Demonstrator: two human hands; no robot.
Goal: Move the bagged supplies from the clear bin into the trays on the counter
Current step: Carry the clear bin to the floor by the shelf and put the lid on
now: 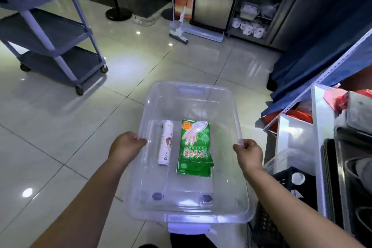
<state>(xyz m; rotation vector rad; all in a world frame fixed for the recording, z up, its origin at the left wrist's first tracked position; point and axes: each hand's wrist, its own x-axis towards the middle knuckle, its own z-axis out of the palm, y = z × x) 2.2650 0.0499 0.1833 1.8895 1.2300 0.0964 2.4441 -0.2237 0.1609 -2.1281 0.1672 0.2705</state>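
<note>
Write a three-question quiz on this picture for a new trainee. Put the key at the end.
1. True or false: the left hand and the right hand each grip the rim of the clear bin.
2. How many items lie in the clear bin? A. one B. two C. four
3. Fill in: of the green bag and the white roll, the one nearer the left hand is the ____.
Key: 1 true; 2 B; 3 white roll.
</note>
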